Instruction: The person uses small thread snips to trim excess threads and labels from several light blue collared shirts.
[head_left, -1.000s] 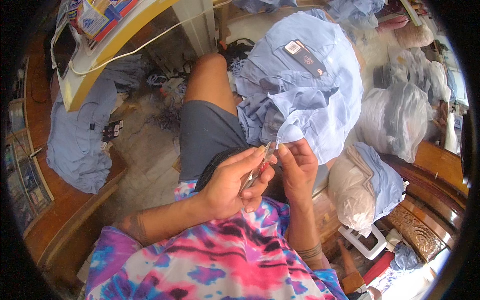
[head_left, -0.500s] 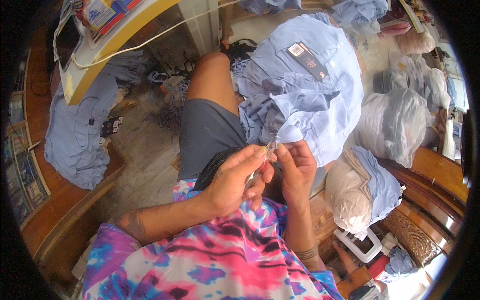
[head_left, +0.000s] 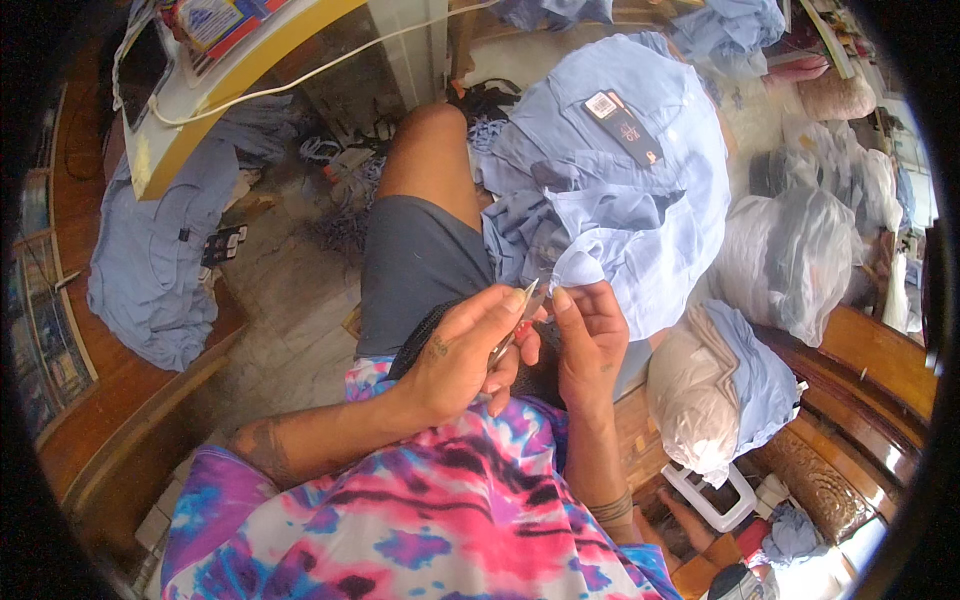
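Note:
A light blue shirt (head_left: 640,240) lies bunched over my lap, a dark hang tag (head_left: 625,128) on its upper part. Between the thumb and fingers of my right hand (head_left: 592,335) is pinched the pointed edge (head_left: 578,268) of the shirt. My left hand (head_left: 465,345) is closed around small metal thread snips (head_left: 533,299) with a red part (head_left: 522,328). Their blade tips point up and sit just beside the pinched cloth. Any thread at the tips is too fine to make out.
Another blue garment (head_left: 155,260) with dark tags hangs over wooden furniture on the left. A yellow-edged table (head_left: 265,75) with a white cable (head_left: 330,68) juts in at upper left. To the right are plastic-wrapped bundles (head_left: 790,255), a folded stack (head_left: 700,385) and a white plastic frame (head_left: 735,505).
The snips' blades have drawn slightly back from the cloth and look further apart. My right hand keeps its pinch on the shirt, almost in the same place.

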